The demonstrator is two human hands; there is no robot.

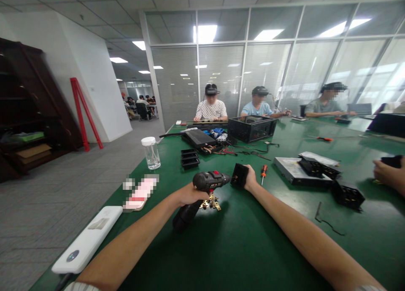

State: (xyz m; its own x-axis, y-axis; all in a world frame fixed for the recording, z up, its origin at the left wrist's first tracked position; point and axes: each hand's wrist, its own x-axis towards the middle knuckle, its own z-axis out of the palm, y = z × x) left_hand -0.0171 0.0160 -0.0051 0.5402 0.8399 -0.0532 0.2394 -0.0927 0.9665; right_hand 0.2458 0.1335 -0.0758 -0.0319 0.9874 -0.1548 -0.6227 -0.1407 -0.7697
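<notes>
The left hand (192, 194) has its grip wrapped round a black power drill (209, 180) over the near part of the green bench (259, 257), pointing right towards a black box-shaped part (239, 175). The right hand (250, 178) has its grip pinching that part from the right; whether the drill touches it, I cannot tell. Small brass pieces (217, 206) show below the drill; an orange-handled screwdriver (264, 170) lies right of the right hand.
</notes>
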